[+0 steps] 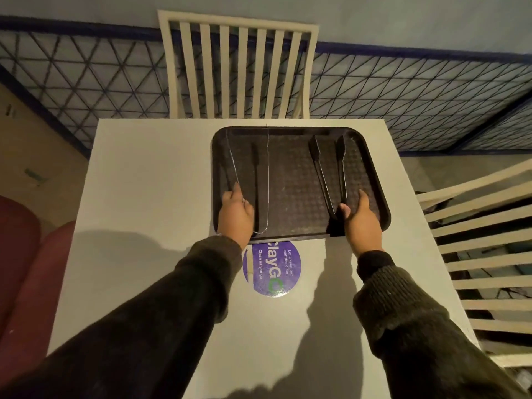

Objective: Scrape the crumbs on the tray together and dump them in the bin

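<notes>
Clearly we are at the very start. The tray (290, 182) lies flat under both hands on the pale surface (149, 182). Any crumbs on it are too faint for us to pick out, so nothing looks gathered yet.

Our left hand (236, 211) rests over one arm of the wire tongs (267, 180). Its fingers are hidden, and we cannot tell whether they grip. Our right hand (362, 220) is spread, thumb against the joined end of the black tongs (342, 168) and fingers straight beside them.

Between our wrists a round purple sticker (273, 269) pokes out from under the tray. A slatted chair (239, 67) stands beyond our fingertips.

Next, we judge, comes a firm hold on one tool, then sweeping its edge across the tray. No bin is in view.
</notes>
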Demonstrator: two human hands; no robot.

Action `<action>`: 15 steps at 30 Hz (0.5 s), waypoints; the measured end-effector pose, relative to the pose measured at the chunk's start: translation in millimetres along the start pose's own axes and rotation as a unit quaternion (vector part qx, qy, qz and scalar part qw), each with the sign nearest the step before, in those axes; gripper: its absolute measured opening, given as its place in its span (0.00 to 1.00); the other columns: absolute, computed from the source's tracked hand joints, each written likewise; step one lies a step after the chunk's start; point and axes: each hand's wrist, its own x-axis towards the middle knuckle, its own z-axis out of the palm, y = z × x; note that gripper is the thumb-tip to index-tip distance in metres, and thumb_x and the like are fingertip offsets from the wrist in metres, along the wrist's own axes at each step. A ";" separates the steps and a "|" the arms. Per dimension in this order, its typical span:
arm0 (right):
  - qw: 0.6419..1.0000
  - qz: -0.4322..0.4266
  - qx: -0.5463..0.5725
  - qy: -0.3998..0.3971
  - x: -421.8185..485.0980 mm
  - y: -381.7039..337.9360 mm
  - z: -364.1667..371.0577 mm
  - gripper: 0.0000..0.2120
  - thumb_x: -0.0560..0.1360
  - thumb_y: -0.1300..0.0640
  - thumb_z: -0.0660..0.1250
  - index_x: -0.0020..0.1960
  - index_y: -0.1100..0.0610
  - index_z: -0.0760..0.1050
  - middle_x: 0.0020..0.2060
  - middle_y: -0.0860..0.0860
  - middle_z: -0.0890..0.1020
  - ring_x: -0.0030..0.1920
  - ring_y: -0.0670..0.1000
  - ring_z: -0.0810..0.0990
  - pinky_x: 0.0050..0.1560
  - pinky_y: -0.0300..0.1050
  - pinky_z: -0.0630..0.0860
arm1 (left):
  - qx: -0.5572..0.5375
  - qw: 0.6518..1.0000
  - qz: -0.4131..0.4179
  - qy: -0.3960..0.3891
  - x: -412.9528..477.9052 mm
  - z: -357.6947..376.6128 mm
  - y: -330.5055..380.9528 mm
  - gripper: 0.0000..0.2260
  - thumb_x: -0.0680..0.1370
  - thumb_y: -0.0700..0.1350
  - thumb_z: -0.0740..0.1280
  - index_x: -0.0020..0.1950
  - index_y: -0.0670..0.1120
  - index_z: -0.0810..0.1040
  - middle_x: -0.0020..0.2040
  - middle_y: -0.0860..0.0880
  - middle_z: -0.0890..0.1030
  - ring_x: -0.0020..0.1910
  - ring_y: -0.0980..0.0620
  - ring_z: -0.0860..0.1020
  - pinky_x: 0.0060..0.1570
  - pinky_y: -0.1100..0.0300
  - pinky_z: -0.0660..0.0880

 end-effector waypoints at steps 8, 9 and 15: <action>0.999 -0.040 0.017 -0.018 -57.7 35.4 26.8 0.23 0.80 0.50 0.56 0.72 0.53 0.57 0.39 0.55 0.80 0.40 0.57 0.80 0.40 0.43 0.69 | 0.045 0.998 -0.020 -0.049 16.7 39.1 4.4 0.22 0.78 0.38 0.56 0.72 0.41 0.58 0.66 0.34 0.67 0.62 0.35 0.70 0.57 0.49 0.69; 0.999 -0.036 0.016 -0.022 -60.1 39.2 29.9 0.23 0.80 0.50 0.55 0.72 0.52 0.57 0.37 0.53 0.78 0.38 0.55 0.79 0.39 0.43 0.69 | 0.050 0.998 -0.016 -0.045 18.8 42.3 1.9 0.22 0.78 0.39 0.56 0.72 0.41 0.58 0.67 0.34 0.67 0.62 0.35 0.70 0.57 0.48 0.69; 0.998 -0.041 0.032 -0.035 -73.6 39.6 33.3 0.21 0.80 0.50 0.55 0.72 0.52 0.58 0.36 0.53 0.78 0.37 0.53 0.78 0.40 0.42 0.69 | 0.086 0.994 -0.044 -0.055 17.9 42.4 7.9 0.23 0.78 0.40 0.58 0.72 0.41 0.57 0.68 0.35 0.65 0.62 0.35 0.71 0.58 0.47 0.70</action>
